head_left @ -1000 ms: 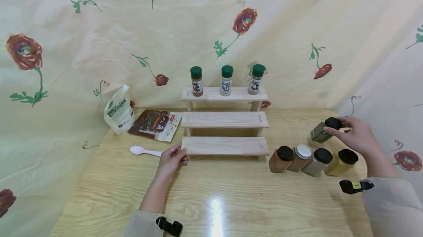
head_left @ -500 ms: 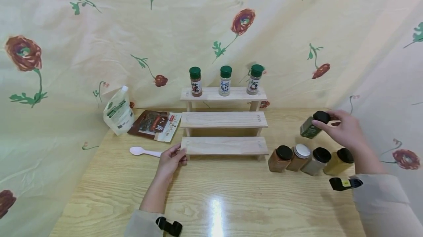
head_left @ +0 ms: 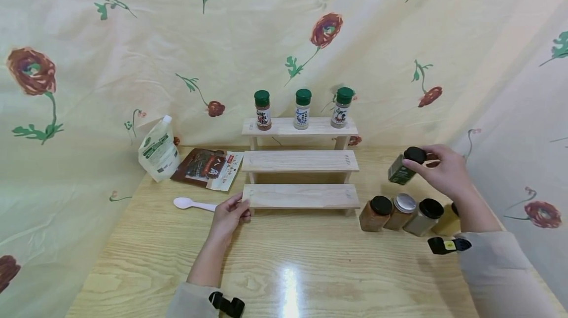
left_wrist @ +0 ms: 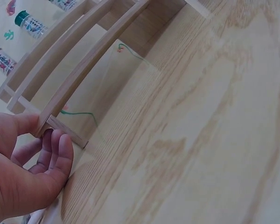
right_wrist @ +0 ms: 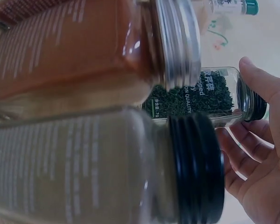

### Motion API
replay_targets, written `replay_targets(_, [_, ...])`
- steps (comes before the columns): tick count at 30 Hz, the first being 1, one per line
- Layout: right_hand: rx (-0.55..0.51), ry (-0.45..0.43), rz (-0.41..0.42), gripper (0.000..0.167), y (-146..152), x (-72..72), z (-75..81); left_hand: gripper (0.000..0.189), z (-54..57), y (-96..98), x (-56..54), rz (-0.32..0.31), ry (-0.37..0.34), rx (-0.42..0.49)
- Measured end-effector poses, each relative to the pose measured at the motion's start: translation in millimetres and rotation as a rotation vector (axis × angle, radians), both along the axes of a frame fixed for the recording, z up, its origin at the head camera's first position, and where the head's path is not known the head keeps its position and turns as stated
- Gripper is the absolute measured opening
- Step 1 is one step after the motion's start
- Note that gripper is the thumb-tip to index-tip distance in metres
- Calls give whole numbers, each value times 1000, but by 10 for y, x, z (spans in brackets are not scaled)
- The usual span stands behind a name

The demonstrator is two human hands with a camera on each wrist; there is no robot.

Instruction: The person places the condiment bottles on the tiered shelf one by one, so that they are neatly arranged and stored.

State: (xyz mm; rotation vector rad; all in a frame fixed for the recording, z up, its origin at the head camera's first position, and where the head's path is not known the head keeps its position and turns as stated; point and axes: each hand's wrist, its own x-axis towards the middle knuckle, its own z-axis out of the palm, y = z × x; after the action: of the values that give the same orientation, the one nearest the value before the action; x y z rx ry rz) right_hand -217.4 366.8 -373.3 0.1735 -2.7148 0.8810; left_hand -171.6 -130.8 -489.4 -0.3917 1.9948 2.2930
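Observation:
My right hand (head_left: pixel 443 170) pinches a spice jar of dark green flakes (right_wrist: pixel 193 95) near its black lid (head_left: pixel 414 155). In the head view that jar hangs tilted above the table, right of a three-step wooden rack (head_left: pixel 301 161). My left hand (head_left: pixel 228 217) grips the left end of the rack's lowest step, with thumb and curled fingers (left_wrist: pixel 60 156) around the corner in the left wrist view. Three green-capped shaker bottles stand on the top step: one reddish (head_left: pixel 263 111), one pale (head_left: pixel 302 109), one greyish (head_left: pixel 341 108).
Below my right hand stand a red-brown jar (head_left: pixel 374 215), a silver-lidded jar (head_left: pixel 401 212), a grey jar (head_left: pixel 423 218) and a partly hidden yellow jar (head_left: pixel 445 224). Left of the rack are a white pouch (head_left: pixel 159 150), a brown packet (head_left: pixel 206 167) and a spoon (head_left: pixel 191 203).
My right hand has carried the green-flake jar leftward, closer to the rack, and its forearm now partly covers the yellow jar. My left hand stays on the rack.

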Motion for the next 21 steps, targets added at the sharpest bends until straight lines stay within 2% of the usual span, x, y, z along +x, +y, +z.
replay_targets(13, [-19, 72, -17, 53, -252, 2, 115, 50, 22, 0, 10, -2, -4, 4])
replay_targets(21, [-47, 64, -26, 56, -395, 2, 205, 49, 27, 8, 10, 1, -3, 3])
